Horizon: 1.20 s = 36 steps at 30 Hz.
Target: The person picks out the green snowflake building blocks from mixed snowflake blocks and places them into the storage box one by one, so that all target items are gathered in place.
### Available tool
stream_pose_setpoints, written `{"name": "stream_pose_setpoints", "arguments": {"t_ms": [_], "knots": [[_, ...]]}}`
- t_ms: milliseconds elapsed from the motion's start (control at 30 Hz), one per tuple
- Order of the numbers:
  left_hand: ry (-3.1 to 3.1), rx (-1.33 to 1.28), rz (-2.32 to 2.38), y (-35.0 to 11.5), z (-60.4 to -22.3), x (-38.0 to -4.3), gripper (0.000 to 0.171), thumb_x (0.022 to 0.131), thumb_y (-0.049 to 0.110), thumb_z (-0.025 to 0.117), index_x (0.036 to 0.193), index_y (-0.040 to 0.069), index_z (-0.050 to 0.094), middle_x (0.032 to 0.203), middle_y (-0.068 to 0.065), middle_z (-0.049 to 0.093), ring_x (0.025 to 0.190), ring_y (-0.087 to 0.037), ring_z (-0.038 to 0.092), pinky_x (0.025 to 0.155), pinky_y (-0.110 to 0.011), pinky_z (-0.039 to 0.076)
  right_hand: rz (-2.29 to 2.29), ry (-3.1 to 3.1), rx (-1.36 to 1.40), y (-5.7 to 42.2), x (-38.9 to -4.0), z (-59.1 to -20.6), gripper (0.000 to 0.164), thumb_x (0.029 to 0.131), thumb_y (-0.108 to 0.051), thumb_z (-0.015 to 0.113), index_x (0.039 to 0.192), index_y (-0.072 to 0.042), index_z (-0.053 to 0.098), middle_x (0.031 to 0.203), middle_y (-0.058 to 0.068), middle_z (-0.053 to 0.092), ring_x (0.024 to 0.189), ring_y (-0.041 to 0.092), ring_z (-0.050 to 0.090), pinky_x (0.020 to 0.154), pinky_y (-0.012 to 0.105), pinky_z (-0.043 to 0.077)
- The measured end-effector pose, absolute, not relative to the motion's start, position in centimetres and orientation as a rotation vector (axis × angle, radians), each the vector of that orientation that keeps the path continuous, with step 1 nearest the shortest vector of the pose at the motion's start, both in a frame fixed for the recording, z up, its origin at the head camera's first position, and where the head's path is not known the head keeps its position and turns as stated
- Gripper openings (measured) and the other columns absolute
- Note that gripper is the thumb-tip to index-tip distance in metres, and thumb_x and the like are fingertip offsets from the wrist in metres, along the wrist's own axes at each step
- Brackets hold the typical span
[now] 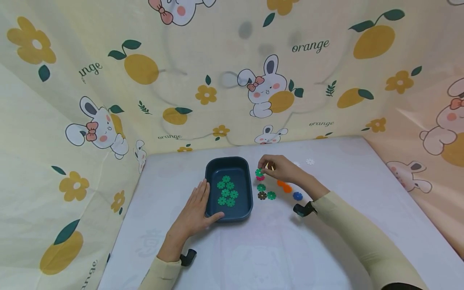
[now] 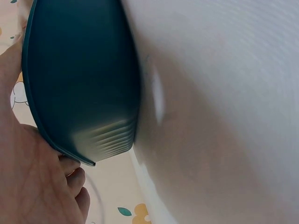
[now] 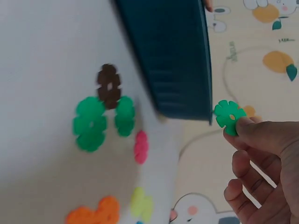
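A dark blue tray (image 1: pixel 238 210) sits on the table with several green flower-shaped discs (image 1: pixel 225 193) inside. My left hand (image 1: pixel 192 211) rests along its left side, fingers straight against the rim and thumb at the near edge. Between thumb and forefinger, my right hand (image 1: pixel 280 167) pinches a green flower-shaped disc (image 3: pixel 229 115), held up just right of the tray. Below that hand lie a pink disc (image 3: pixel 141 147), two more green discs (image 1: pixel 271 195) and a brown disc (image 1: pixel 262 195).
Orange discs (image 1: pixel 287 188) and a blue disc (image 1: pixel 298 196) lie nearer my right forearm. Farther back is a white disc (image 1: pixel 309 161). A yellow disc (image 3: pixel 141 204) shows in the right wrist view. A printed cloth (image 1: pixel 217 80) hangs behind the white table (image 1: pixel 253 249).
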<state>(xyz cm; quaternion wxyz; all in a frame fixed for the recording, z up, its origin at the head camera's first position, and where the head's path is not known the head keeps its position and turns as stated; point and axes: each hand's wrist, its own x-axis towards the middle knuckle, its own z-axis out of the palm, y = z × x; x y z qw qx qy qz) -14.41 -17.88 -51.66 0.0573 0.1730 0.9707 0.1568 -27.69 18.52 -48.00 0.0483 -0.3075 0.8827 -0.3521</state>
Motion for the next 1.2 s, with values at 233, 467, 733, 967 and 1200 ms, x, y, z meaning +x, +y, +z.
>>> {"name": "stream_pose_setpoints", "arguments": {"t_ms": [233,467,733,967,1200], "knots": [[2.939,0.515,0.493,-17.8,-51.6,-14.5,0.120,0.096,0.079,0.058,0.172,0.005,0.001,0.181,-0.009,-0.006,0.167,-0.024,-0.005,0.136,-0.045,0.004,-1.101,2.669,-1.020,16.6,-28.5,-47.0,0.013,0.100,-0.010,0.079,0.110,-0.015,0.073,0.100,-0.006,0.072,0.086,0.016,0.064,0.074,0.029,0.057],[2.945,0.521,0.511,-17.9,-51.7,-14.5,0.120,0.096,0.079,0.059,0.172,0.005,0.002,0.181,-0.009,-0.006,0.167,-0.025,-0.004,0.136,-0.045,0.005,-1.155,2.619,-1.059,14.9,-29.5,-46.8,0.012,0.100,-0.010,0.078,0.111,-0.014,0.073,0.101,-0.006,0.073,0.089,0.018,0.065,0.076,0.031,0.057],[2.955,0.536,0.523,-18.0,-51.8,-14.5,0.119,0.096,0.076,0.061,0.172,0.003,0.003,0.181,-0.010,-0.004,0.167,-0.026,-0.002,0.136,-0.046,0.006,-1.149,2.555,-1.091,12.8,-30.4,-47.3,0.009,0.101,-0.009,0.076,0.109,-0.012,0.073,0.101,-0.004,0.074,0.089,0.017,0.063,0.078,0.031,0.056],[2.951,0.543,0.529,-18.0,-51.9,-14.5,0.119,0.097,0.075,0.061,0.171,0.003,0.003,0.181,-0.010,-0.005,0.167,-0.026,-0.002,0.136,-0.047,0.006,-1.116,2.516,-1.065,11.1,-30.8,-48.3,0.006,0.103,-0.009,0.073,0.108,-0.011,0.072,0.096,-0.002,0.073,0.083,0.018,0.061,0.075,0.033,0.055],[2.956,0.545,0.521,-18.1,-52.1,-14.6,0.119,0.097,0.075,0.061,0.172,0.004,0.003,0.181,-0.009,-0.005,0.167,-0.025,-0.003,0.136,-0.046,0.006,-1.058,2.517,-1.077,10.0,-31.5,-49.5,0.005,0.103,-0.008,0.073,0.107,-0.011,0.072,0.097,-0.002,0.073,0.085,0.015,0.062,0.076,0.031,0.055]]}}
